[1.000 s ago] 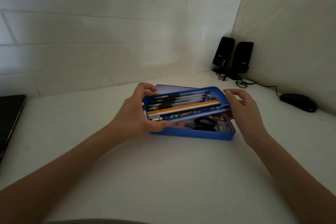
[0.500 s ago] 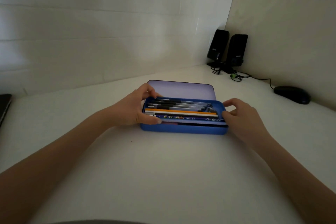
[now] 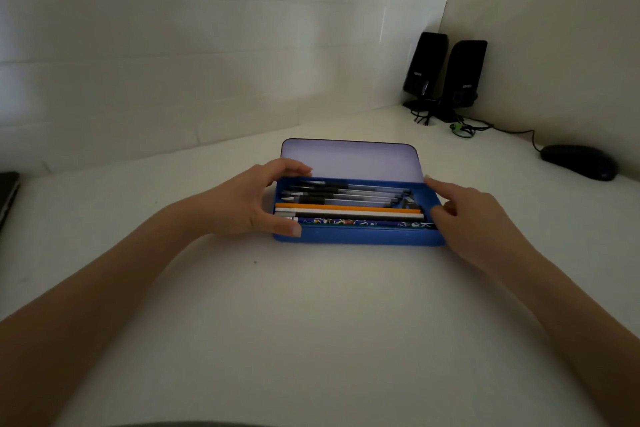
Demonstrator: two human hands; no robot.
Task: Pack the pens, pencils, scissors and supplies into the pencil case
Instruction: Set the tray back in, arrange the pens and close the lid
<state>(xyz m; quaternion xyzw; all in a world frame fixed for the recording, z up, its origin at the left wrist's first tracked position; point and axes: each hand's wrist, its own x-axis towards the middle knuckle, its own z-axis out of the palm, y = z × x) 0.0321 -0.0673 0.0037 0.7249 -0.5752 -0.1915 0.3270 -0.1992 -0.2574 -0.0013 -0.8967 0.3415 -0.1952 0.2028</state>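
Home desk corner: speakers, mouse, white wall.

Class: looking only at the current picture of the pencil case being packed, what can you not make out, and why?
- Scissors: none seen in the head view; the pen tray covers the pencil case bottom.
- Dark object at left: cut off by the frame edge.
- Speaker logos: too small to read.
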